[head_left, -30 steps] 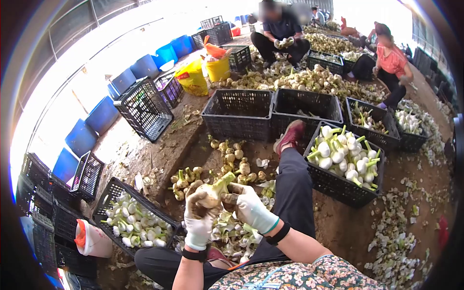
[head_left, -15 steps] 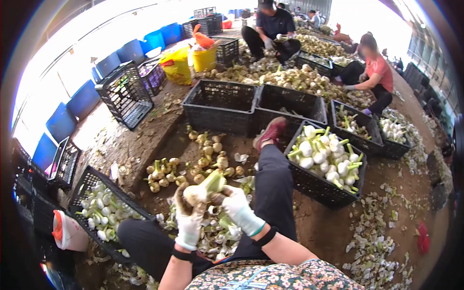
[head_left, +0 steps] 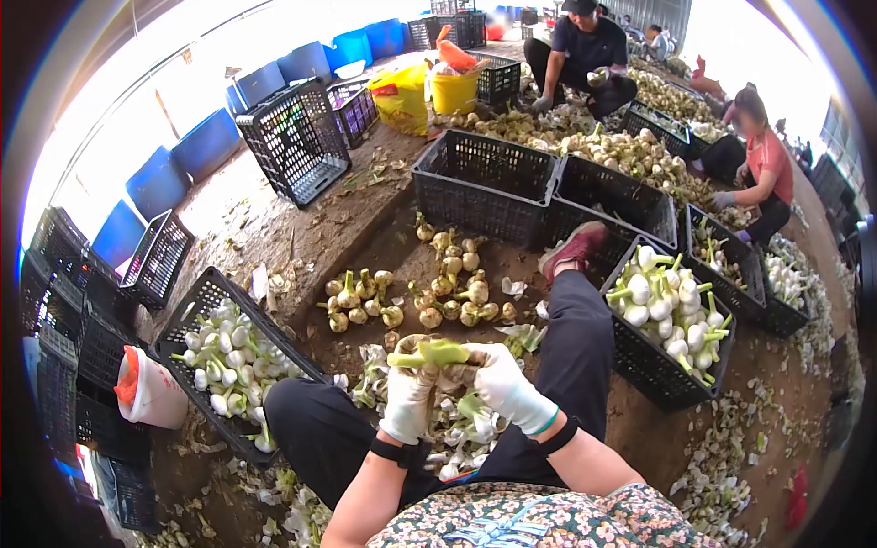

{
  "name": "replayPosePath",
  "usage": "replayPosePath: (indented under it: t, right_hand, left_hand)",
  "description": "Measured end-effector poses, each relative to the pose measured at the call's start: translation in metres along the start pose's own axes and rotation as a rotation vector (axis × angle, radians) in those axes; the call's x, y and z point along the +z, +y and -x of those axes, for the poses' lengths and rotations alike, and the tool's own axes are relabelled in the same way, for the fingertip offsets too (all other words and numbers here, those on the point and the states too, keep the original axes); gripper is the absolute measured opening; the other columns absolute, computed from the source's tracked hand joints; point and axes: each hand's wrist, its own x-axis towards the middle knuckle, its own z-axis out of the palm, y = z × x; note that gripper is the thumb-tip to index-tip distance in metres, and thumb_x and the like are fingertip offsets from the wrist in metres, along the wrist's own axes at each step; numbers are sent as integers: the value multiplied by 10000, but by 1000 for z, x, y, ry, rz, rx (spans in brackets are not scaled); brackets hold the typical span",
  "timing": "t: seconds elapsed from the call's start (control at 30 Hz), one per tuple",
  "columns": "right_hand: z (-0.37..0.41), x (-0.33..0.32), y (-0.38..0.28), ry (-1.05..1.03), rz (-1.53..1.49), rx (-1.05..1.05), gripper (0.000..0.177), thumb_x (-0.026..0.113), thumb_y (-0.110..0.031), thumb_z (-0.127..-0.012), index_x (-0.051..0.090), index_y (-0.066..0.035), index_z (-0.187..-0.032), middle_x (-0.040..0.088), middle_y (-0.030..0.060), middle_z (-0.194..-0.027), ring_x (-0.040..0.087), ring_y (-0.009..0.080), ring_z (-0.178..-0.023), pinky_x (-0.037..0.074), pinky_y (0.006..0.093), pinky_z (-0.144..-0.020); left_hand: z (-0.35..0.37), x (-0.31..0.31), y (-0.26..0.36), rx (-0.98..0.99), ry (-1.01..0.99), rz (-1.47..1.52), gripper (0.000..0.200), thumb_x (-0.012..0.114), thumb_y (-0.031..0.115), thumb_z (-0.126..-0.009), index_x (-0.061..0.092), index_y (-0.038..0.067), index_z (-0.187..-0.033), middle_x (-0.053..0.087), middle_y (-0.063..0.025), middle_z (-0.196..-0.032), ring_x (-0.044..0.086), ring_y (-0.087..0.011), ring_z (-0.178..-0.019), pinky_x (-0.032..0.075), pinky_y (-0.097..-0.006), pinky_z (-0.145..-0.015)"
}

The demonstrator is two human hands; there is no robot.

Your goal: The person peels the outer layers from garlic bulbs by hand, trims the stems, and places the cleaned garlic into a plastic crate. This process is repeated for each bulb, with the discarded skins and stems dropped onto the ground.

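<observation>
In white gloves with soiled fingers, my left hand (head_left: pixel 408 397) and my right hand (head_left: pixel 508 388) meet in front of my lap, both closed on one garlic bulb. Its thick green stem (head_left: pixel 429 353) lies sideways across the top of my hands; the bulb itself is mostly hidden by the fingers. Beyond them, several unpeeled garlic bulbs (head_left: pixel 449 285) with cut stems lie on the dirt. Peeled skins (head_left: pixel 475 422) are heaped between my legs. White garlic fills a black crate (head_left: pixel 251 358) at my left and another black crate (head_left: pixel 662 370) at my right.
Two black crates (head_left: pixel 484 205) stand ahead, close to my red shoe (head_left: pixel 574 248). A white bucket (head_left: pixel 153 388) is at far left. Two people, one in a dark shirt (head_left: pixel 589 50) and one in a pink shirt (head_left: pixel 769 164), sit by a large garlic pile (head_left: pixel 630 155).
The view has swung left, so the scene sits further right. The garlic has turned in my hands: its pale bulb showed before, and now mainly the stem shows, pointing left.
</observation>
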Motion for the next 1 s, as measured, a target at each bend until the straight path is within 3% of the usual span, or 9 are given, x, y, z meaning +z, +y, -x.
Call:
replayPosePath:
  t: [0.13,0.2,0.33,0.37,0.47,0.67,0.7,0.87,1.0]
  right_hand:
    - [-15,-29,7,222,-851,35,184,634,-120,-942,618,-8,-1087,670,57,-874,654,135,-773,553,280,-671]
    - [-24,-56,-4,279,-1035,-98,154,609,-146,-959,610,-15,-1041,658,71,-859,650,146,-756,550,279,-657]
    - [-17,-50,-7,230,1327,-108,453,671,-232,-895,571,23,-1255,608,216,-1225,590,335,-1134,466,431,-981]
    - [-16,-38,0,219,1228,-267,545,718,-249,-838,560,-4,-1299,537,239,-1312,489,365,-1253,373,420,-1077]
    - [-12,3,-14,-1,886,-357,356,695,-178,-832,664,-35,-1157,660,182,-1103,641,340,-1013,515,397,-867]
    - [-14,21,-28,-201,1444,-470,199,614,-104,-704,672,-24,-877,641,158,-838,644,344,-781,518,428,-696]
    - [-13,22,-26,-188,1441,-470,172,612,-116,-670,667,-31,-810,633,163,-782,642,349,-740,518,432,-665]
    - [-14,21,-28,-167,1456,-385,236,622,-138,-667,636,-8,-863,629,187,-868,636,355,-853,520,428,-747]
    - [-24,0,1,208,1034,-372,205,674,-101,-740,630,-10,-918,625,185,-887,623,371,-850,497,424,-747]
  left_hand:
    - [9,-5,16,-43,81,183,616,877,190,-721,498,110,-1200,613,-78,-1140,657,-204,-959,598,-332,-715]
    - [16,-4,37,-4,-40,212,733,846,109,-732,458,154,-1353,598,-100,-1170,653,-222,-955,609,-338,-698]
    - [23,-14,47,-29,129,-51,980,849,23,-677,306,117,-1488,541,-120,-1232,614,-211,-1028,581,-345,-785]
    - [23,-23,40,59,84,-305,961,814,-16,-703,283,113,-1492,492,-111,-1314,592,-190,-1041,558,-318,-821]
    - [21,-24,39,145,-2,-620,1009,791,-94,-679,238,107,-1499,388,-75,-1415,539,-147,-1056,510,-268,-873]
    - [21,-5,47,-41,-8,-713,954,801,-49,-663,273,55,-1451,487,-80,-1183,533,-171,-1057,450,-328,-951]
    - [20,-11,41,131,-66,-954,925,768,-63,-688,258,57,-1450,515,-82,-1154,562,-161,-997,482,-322,-894]
    - [18,-4,38,24,-79,-875,904,772,-49,-636,301,47,-1401,525,-94,-1195,568,-190,-1070,492,-354,-932]
    - [12,-2,20,77,274,-340,584,722,-61,-784,449,13,-1294,558,-85,-1193,584,-176,-1053,486,-289,-935]
